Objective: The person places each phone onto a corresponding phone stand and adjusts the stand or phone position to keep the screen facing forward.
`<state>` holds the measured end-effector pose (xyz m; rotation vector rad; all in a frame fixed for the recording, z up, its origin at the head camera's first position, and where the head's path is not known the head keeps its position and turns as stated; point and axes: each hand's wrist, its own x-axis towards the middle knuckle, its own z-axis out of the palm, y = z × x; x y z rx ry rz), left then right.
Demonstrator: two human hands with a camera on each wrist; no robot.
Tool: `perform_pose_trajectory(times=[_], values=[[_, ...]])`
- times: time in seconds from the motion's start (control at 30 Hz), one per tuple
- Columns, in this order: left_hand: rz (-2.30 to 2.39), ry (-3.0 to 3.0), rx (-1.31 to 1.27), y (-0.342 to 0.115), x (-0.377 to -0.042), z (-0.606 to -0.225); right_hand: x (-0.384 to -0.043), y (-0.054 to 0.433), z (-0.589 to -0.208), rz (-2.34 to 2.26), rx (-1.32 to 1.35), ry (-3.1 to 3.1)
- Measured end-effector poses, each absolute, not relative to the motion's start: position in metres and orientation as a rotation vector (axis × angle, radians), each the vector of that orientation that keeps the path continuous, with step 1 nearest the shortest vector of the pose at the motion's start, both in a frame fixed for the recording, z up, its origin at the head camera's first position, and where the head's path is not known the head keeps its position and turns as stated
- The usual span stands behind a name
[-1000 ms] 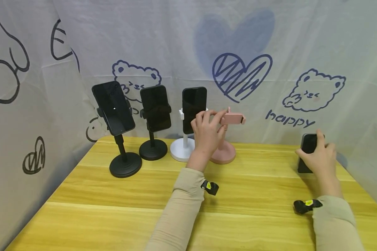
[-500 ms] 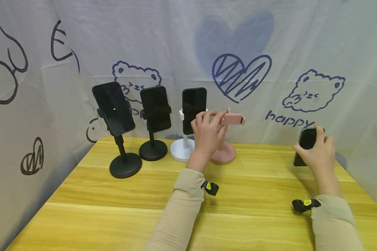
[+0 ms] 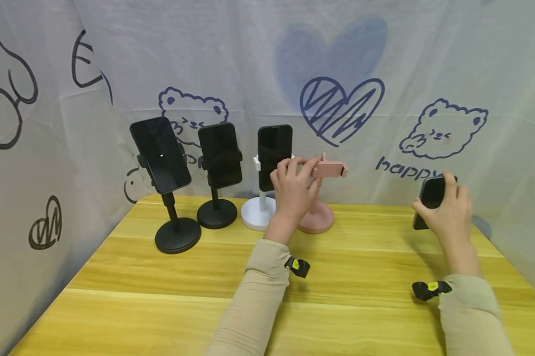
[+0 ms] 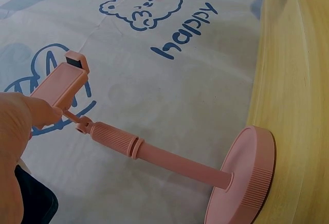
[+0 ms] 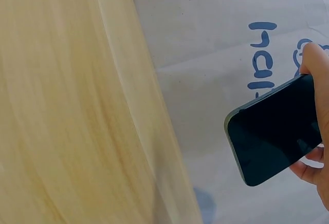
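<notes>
My left hand [image 3: 291, 190] pinches the left end of the clamp on a pink phone stand [image 3: 334, 169]. In the left wrist view the clamp tips outward on its joint, above a ribbed collar, slim pole and round base [image 4: 241, 178]. Far to the right, my right hand [image 3: 452, 212] grips a dark smartphone [image 3: 431, 194] by its two long edges, thumb on one side and fingers on the other. The right wrist view shows the phone's black screen [image 5: 272, 131] tilted, its lower end raised off the table. Nothing sits in the pink clamp.
Left of the pink stand, a white stand [image 3: 255, 215] and two black stands [image 3: 217, 213] each hold a phone upright. They stand in a row near the back of the wooden table [image 3: 183, 306]. A white cloth [image 3: 249, 59] with drawings hangs behind.
The right hand has lifted the smartphone off the table, moving it up and slightly left and tilting it. My left hand stays on the pink clamp.
</notes>
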<state>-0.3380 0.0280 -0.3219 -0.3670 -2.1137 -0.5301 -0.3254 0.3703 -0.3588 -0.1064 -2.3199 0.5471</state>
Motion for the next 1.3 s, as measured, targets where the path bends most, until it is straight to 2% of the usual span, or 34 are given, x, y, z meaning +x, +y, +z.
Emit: perform_pose_trajectory(times=[1.3], values=[[-0.543,-2.108,-0.376,0.028,-0.338,-0.321,-0.319,0.331,-0.329,0.242,0.062,-2.364]])
